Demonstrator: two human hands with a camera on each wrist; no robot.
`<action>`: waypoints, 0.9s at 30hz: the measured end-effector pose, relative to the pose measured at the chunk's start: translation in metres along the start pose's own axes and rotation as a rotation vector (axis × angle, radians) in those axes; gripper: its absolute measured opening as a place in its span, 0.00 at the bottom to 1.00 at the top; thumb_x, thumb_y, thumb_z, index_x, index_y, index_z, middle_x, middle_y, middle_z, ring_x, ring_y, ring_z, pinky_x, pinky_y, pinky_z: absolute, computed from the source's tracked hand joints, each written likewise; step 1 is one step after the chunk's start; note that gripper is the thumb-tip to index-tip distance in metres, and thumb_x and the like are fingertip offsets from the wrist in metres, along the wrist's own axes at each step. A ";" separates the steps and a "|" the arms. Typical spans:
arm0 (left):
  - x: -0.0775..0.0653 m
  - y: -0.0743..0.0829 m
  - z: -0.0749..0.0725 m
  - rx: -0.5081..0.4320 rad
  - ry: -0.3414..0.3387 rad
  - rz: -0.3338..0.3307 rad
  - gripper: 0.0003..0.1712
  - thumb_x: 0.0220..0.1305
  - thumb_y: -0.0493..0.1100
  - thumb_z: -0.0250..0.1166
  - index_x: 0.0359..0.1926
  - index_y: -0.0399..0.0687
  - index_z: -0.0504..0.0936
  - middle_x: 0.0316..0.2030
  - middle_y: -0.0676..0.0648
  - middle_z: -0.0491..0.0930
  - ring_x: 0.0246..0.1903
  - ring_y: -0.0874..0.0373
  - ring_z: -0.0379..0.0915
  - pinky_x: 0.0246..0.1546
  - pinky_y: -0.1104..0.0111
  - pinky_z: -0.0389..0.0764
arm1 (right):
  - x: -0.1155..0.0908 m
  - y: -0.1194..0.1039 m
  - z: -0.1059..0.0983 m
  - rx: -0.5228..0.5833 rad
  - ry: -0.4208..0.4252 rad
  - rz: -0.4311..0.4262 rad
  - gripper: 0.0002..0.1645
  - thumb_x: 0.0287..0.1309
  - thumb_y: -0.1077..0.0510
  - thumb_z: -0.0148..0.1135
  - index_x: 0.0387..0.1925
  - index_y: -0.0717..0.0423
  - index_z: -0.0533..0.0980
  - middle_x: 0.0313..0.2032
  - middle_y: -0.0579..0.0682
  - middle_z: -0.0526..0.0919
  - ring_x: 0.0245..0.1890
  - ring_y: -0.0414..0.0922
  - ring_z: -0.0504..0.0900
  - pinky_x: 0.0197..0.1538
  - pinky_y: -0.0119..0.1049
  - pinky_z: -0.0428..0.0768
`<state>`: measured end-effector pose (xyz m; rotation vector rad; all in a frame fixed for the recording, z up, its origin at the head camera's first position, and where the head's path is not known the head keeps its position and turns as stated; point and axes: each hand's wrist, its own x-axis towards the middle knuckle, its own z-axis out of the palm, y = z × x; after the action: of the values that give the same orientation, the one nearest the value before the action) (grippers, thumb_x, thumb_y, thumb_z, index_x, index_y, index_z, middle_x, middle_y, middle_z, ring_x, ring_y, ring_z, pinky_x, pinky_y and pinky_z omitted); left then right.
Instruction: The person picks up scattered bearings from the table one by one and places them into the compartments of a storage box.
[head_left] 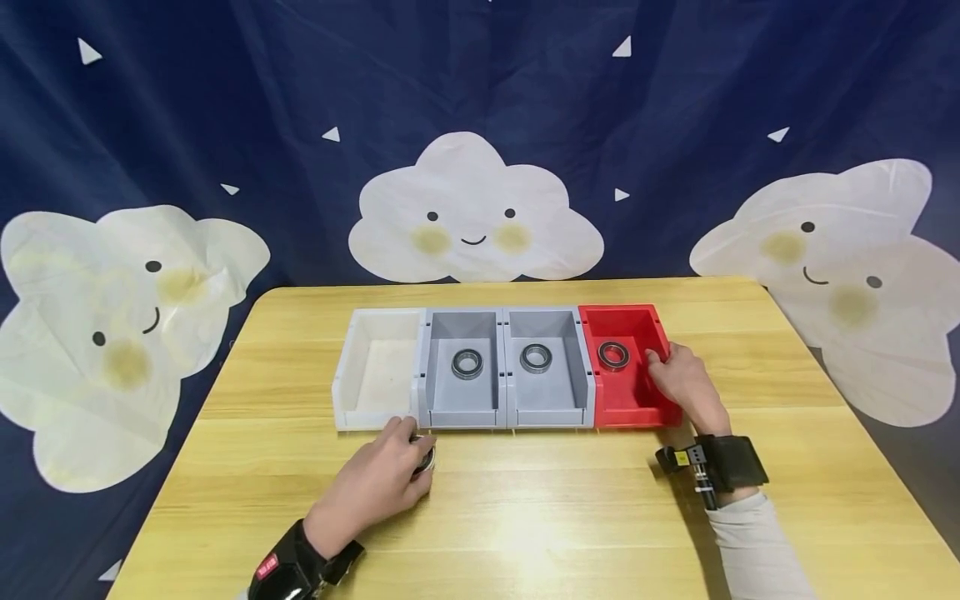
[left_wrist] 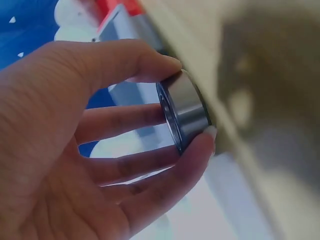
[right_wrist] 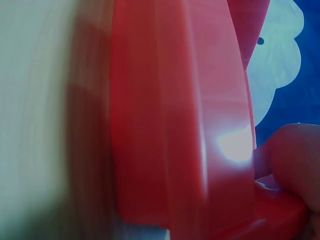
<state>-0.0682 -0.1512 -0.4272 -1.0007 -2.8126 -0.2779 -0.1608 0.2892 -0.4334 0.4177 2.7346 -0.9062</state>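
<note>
My left hand [head_left: 372, 485] pinches a metal ball bearing [left_wrist: 189, 107] by its outer rim, thumb on one side and fingers on the other. It is just in front of the white bin [head_left: 347, 379], near the first grey bin's corner. My right hand [head_left: 688, 383] grips the right side wall of the red bin [head_left: 633, 408], the thumb over its top edge. Inside the red bin lies a bearing [head_left: 613, 356] with a reddish centre. The left grey bin [head_left: 461, 404] holds one bearing [head_left: 467, 364], and the right grey bin [head_left: 551, 400] another bearing [head_left: 536, 358].
The bins stand side by side in a row on a light wooden table [head_left: 540, 517]. Behind the table's far edge hangs a dark blue curtain [head_left: 480, 75] with printed smiling clouds. Black camera bands circle both wrists.
</note>
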 end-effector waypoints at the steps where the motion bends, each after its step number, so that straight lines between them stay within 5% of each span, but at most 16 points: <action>1: 0.001 -0.002 -0.004 -0.004 0.006 -0.003 0.16 0.55 0.42 0.73 0.44 0.40 0.86 0.33 0.47 0.74 0.32 0.58 0.66 0.28 0.71 0.75 | 0.000 0.000 0.000 0.000 -0.003 0.003 0.24 0.76 0.49 0.44 0.50 0.69 0.69 0.30 0.58 0.75 0.31 0.50 0.77 0.33 0.37 0.73; 14: 0.024 -0.043 -0.052 0.033 0.121 -0.018 0.17 0.56 0.40 0.72 0.46 0.37 0.86 0.30 0.45 0.73 0.30 0.53 0.68 0.27 0.67 0.76 | 0.000 0.000 0.002 -0.023 0.025 0.001 0.24 0.74 0.48 0.43 0.47 0.68 0.69 0.29 0.57 0.75 0.31 0.50 0.77 0.32 0.36 0.72; 22: 0.054 -0.078 -0.069 0.020 0.041 -0.041 0.12 0.59 0.39 0.69 0.41 0.35 0.85 0.26 0.45 0.69 0.27 0.53 0.65 0.27 0.65 0.71 | -0.001 -0.001 0.001 -0.039 0.022 0.004 0.24 0.74 0.47 0.43 0.44 0.67 0.69 0.28 0.56 0.75 0.30 0.50 0.76 0.31 0.36 0.71; 27: 0.074 -0.097 -0.064 0.010 -0.005 -0.068 0.08 0.59 0.40 0.68 0.35 0.37 0.84 0.26 0.43 0.71 0.28 0.51 0.67 0.31 0.61 0.74 | -0.001 -0.001 0.000 -0.043 0.020 0.019 0.22 0.74 0.47 0.45 0.41 0.66 0.69 0.27 0.56 0.74 0.29 0.50 0.76 0.30 0.36 0.72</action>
<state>-0.1817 -0.1943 -0.3627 -0.9065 -2.8533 -0.2689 -0.1598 0.2885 -0.4328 0.4457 2.7579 -0.8409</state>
